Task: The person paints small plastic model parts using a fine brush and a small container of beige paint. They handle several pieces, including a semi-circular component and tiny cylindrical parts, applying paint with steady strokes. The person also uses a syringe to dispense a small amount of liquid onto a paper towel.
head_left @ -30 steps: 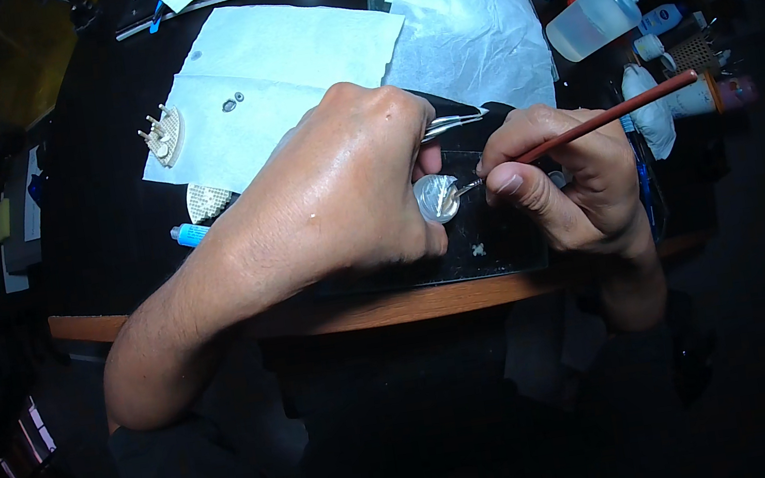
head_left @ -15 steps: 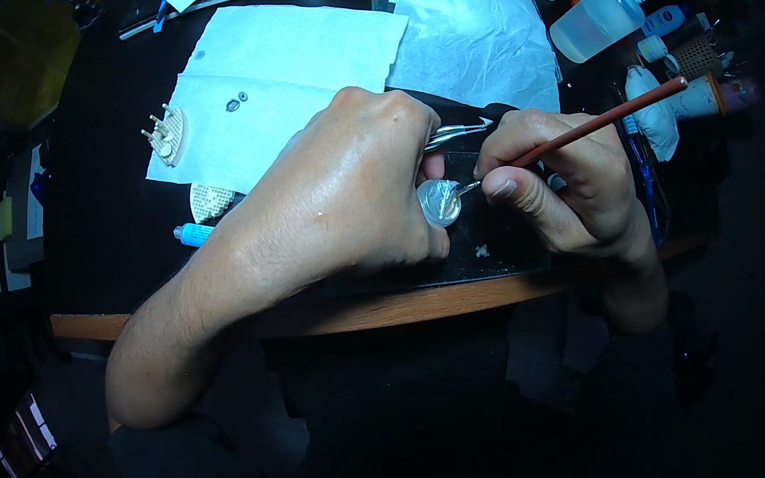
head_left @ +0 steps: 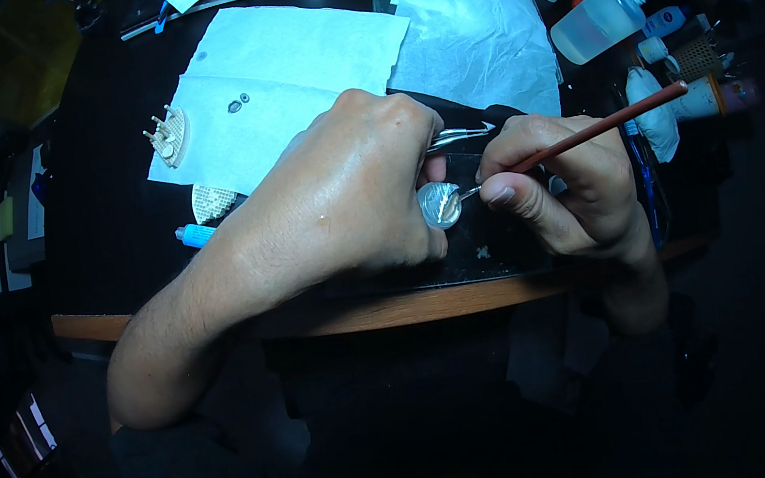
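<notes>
Brush point(head_left: 582, 131) tip stays on the silvery disc point(head_left: 441, 204); hands unmoved.

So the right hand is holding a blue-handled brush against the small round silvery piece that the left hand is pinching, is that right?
Not quite. The head view shows the brush in the right hand has a reddish-brown handle, not blue. The rest holds: its tip meets the small round silvery piece pinched in the left hand.

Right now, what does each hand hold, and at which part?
The right hand holds a thin brush low on its reddish handle, near the tip. The left hand holds a small round silvery piece at its edge.
</notes>
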The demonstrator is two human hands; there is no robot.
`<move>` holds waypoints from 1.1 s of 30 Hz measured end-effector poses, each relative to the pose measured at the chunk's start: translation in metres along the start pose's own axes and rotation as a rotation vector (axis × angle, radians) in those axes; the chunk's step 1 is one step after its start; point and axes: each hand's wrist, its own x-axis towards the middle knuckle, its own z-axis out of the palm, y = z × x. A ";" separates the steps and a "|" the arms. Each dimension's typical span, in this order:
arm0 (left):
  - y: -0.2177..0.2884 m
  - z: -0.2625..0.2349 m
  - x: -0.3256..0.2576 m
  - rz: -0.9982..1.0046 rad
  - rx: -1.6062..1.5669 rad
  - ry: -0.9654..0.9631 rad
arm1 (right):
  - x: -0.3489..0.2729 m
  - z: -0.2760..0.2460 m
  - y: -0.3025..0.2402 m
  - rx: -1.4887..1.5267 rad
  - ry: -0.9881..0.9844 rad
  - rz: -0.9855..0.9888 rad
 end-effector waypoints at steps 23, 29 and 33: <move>0.000 -0.002 -0.001 -0.011 -0.002 -0.046 | -0.001 -0.005 -0.010 0.194 0.301 0.124; 0.002 -0.006 -0.001 -0.016 0.017 -0.091 | -0.002 -0.009 -0.009 0.268 0.361 0.150; -0.009 -0.009 -0.006 0.090 -0.089 -0.019 | -0.002 -0.011 -0.009 0.354 0.478 0.184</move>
